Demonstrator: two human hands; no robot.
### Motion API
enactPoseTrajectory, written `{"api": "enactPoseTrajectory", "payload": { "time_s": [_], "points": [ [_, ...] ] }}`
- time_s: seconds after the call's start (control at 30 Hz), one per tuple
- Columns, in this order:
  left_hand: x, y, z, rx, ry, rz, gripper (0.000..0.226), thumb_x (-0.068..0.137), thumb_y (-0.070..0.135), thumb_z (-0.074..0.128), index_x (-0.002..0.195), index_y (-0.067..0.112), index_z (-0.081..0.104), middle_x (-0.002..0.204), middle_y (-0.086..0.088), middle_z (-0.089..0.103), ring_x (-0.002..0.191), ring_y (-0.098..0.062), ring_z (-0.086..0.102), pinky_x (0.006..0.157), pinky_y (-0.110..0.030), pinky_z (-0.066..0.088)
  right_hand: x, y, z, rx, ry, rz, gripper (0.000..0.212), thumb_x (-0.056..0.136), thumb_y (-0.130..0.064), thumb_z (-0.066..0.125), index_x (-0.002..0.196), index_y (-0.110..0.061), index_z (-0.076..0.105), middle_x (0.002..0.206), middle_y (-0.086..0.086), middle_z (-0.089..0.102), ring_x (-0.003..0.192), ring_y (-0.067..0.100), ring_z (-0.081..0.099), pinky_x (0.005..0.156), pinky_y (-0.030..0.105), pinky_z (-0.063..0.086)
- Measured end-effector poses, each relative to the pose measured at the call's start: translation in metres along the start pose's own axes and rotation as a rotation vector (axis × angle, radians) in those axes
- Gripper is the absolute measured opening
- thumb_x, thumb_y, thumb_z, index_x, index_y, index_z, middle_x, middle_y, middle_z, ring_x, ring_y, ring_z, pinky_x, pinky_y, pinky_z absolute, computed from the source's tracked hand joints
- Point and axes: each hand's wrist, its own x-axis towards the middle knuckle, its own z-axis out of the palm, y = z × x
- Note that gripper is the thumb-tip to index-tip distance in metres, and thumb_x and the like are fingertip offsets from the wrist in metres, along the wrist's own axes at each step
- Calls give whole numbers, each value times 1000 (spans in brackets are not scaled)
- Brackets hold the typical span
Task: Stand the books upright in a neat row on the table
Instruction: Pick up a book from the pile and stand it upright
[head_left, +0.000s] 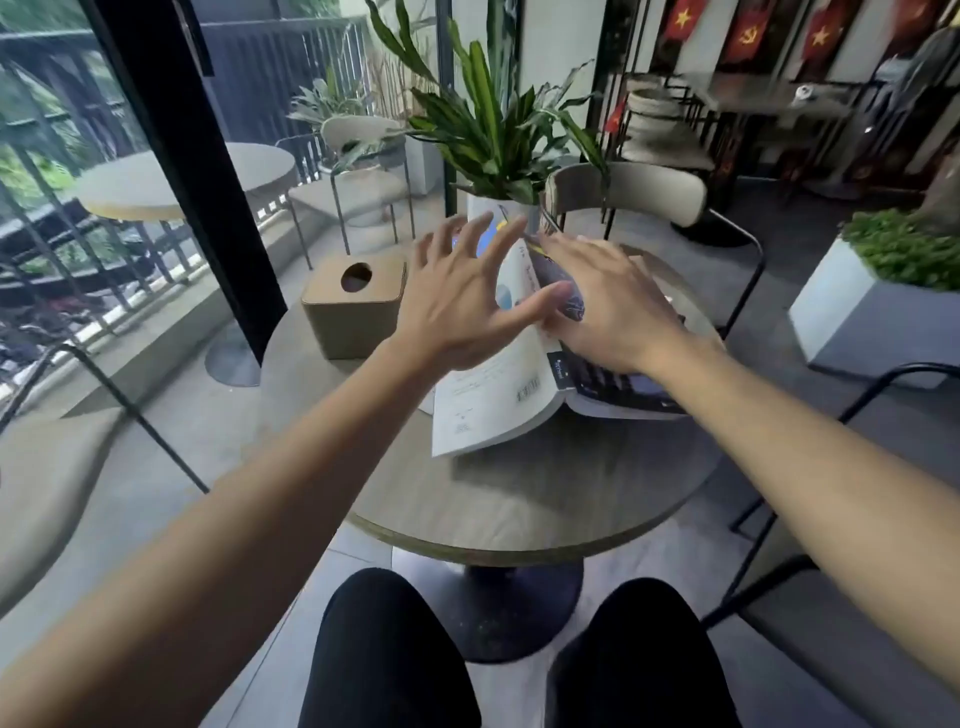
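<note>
A white book (493, 400) leans tilted on the round grey table (519, 499), its back cover with a barcode facing me. A dark blue book (613, 384) lies against its right side, partly under my right hand. My left hand (462, 296) hovers over the white book's upper left with fingers spread, the thumb near the dark cover. My right hand (602, 301) rests palm down on the dark book, fingers stretched toward the books' far ends. The far ends of both books are hidden behind my hands.
A tan tissue box (353, 306) stands on the table's left. A white pot with a green plant (493, 140) stands behind the books. A chair (649, 202) faces me across the table; another chair (831, 597) is at my right. My knees sit below the table edge.
</note>
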Motion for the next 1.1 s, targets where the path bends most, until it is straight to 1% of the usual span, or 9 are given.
{"api": "enactPoseTrajectory", "payload": {
  "time_s": [0.2,0.33,0.4,0.47,0.67,0.8,0.93,1.03,1.1],
  "points": [
    [2,9,16,-116,-129,-86,96,77,89,19,155,36,31,154,-4,43,141,-27,33,110,-46,25,-2,5,20,74,-71,66,86,81,-68,34,156,-27,22,159,1,31,146,23,26,115,44,23],
    [10,17,15,-330,-320,-301,88,88,76,44,154,19,31,137,-10,56,132,-30,49,97,-39,42,-4,7,27,146,-137,132,80,89,-64,41,156,-22,22,161,-1,28,148,22,22,117,45,21],
    [17,24,15,-375,-340,-453,70,89,69,51,124,9,54,103,-4,64,109,-28,60,77,-34,43,-6,4,30,184,-166,158,92,80,-74,31,155,-22,25,160,-1,29,148,20,24,118,46,23],
    [22,27,18,-373,-324,-533,49,90,62,52,81,14,54,87,-4,65,86,-27,60,63,-31,39,-4,4,36,219,-155,182,97,73,-78,25,151,-22,34,156,1,38,144,21,31,114,48,28],
    [23,36,11,-332,-305,-505,34,99,35,41,75,12,46,86,-9,70,45,-23,64,44,-25,38,-6,2,42,295,-147,151,83,76,-76,31,139,-25,45,145,3,51,134,24,42,106,52,36],
    [20,44,-5,-335,-197,-462,35,98,27,44,67,10,42,66,-11,60,44,-23,60,39,-23,36,-5,-1,28,529,-159,109,72,78,-67,52,140,-32,45,144,-2,51,134,18,45,109,48,38],
    [18,50,-34,-331,22,-385,38,94,23,48,59,11,37,58,-6,45,64,-30,49,53,-32,31,-1,-9,3,720,-112,22,87,79,-49,65,154,-23,29,152,-2,43,139,7,38,115,30,32],
    [14,53,-57,-375,191,-364,35,92,21,48,61,11,34,57,-2,36,57,-25,36,49,-36,21,9,-16,-16,749,-111,-30,96,75,-57,69,155,-27,24,153,-3,42,141,6,35,115,40,34],
    [10,56,-68,-365,300,-348,25,94,21,47,74,9,38,63,0,38,60,-24,36,56,-37,17,14,-19,-25,763,-129,-28,100,73,-57,70,156,-29,22,155,-8,39,141,4,35,116,40,33]
  ]
}}
